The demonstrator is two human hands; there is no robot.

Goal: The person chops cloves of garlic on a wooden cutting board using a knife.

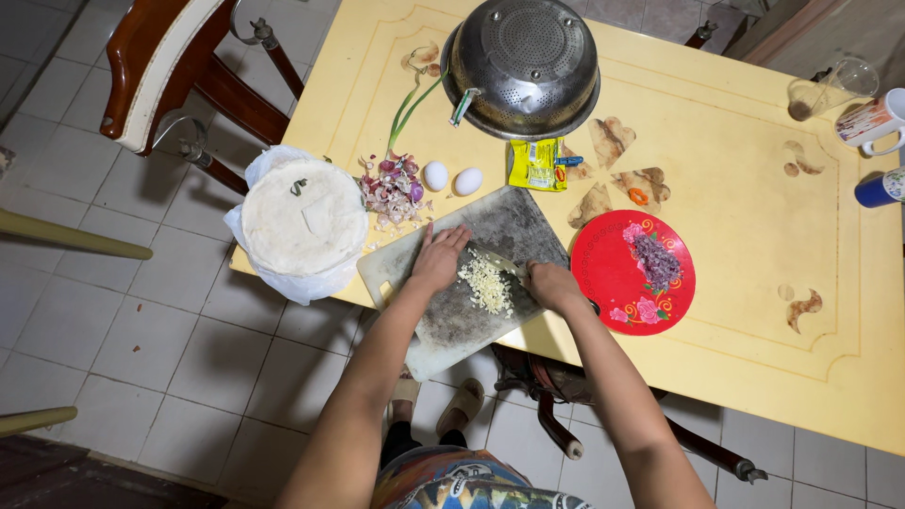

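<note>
We're mid-mince: garlic pile [487, 281] already fine on the cutting board [452, 320].
Right hand [550, 283] clamped on knife [500, 262], left hand [440, 256] flat on its blade; chopped shallot sits on red plate [603, 283], two eggs [451, 178] whole.

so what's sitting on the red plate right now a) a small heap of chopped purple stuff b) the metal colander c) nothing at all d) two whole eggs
a: the red plate carries a small heap of chopped purple bits; the two eggs lie on the yellow table beyond the cutting board, and the colander sits upside down further off.
</note>
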